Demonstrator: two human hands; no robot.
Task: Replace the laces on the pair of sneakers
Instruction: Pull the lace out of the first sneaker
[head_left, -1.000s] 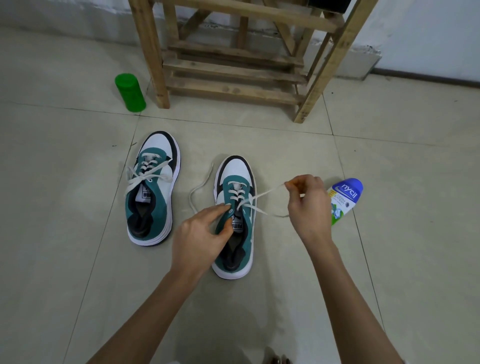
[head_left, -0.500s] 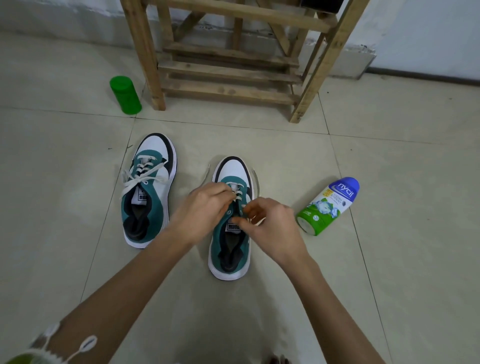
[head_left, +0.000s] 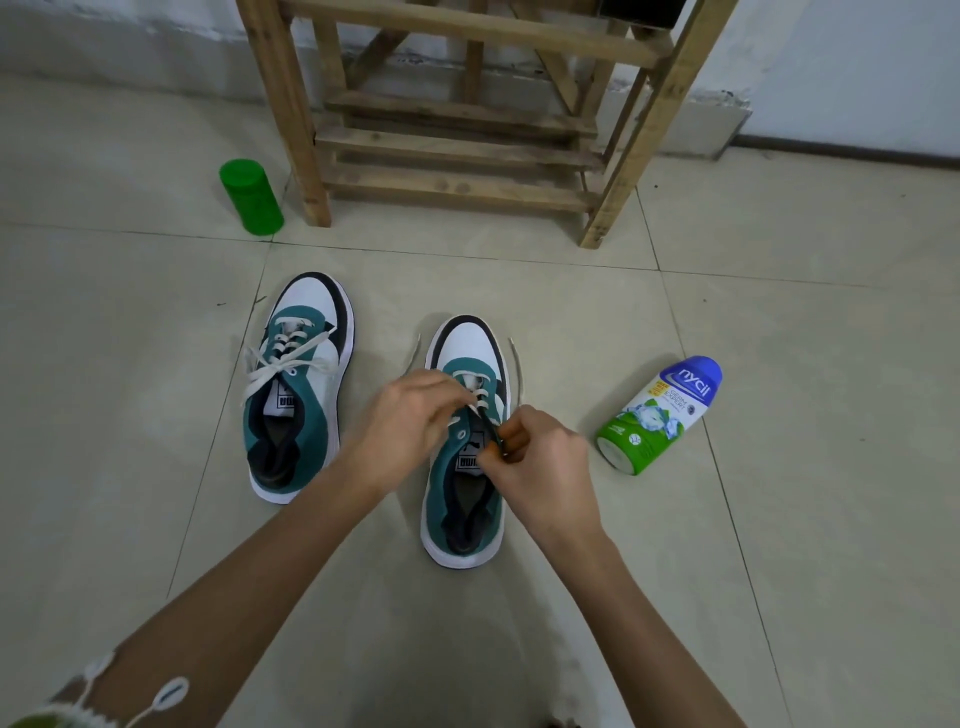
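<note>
1. The floor (head_left: 779, 519) is pale, glossy tile with thin dark grout lines; it looks dusty and faintly scuffed.
2. A white wall (head_left: 857, 67) closes the back of the room; its paint is chipped and grey near the foot, and a dark skirting strip (head_left: 857, 155) runs along it on the right.
3. A rough wooden rack (head_left: 457, 145) stands in front of that wall; its two front legs rest on the tile, with slats across between them.
4. A green canister (head_left: 252, 200) stands upright just beside the rack's left front leg.
5. A powder bottle (head_left: 657, 415) lies on its side on the tile, blue cap pointing away; it is near the right-hand sneaker but apart from it.
6. The left-hand sneaker (head_left: 298, 384), teal and white, sits flat on the floor with its toe towards the rack; its tied lace (head_left: 283, 364) is white and hangs loose across the tongue.
7. The right-hand sneaker (head_left: 467, 343) sits alongside, a small gap between the two, toe the same way; its lace (head_left: 516, 364) is threaded through the front eyelets only, and a strand trails past each side of the toe.
8. The left hand (head_left: 410, 421) hovers over the eyelets, fingers curled, pinching the lace at a crossing.
9. The right hand (head_left: 540, 462) is over the tongue, thumb and fingertips pinched tight on the lace strand that runs down to it.
10. A sleeve (head_left: 93, 691) with white loops shows at the bottom left corner.
</note>
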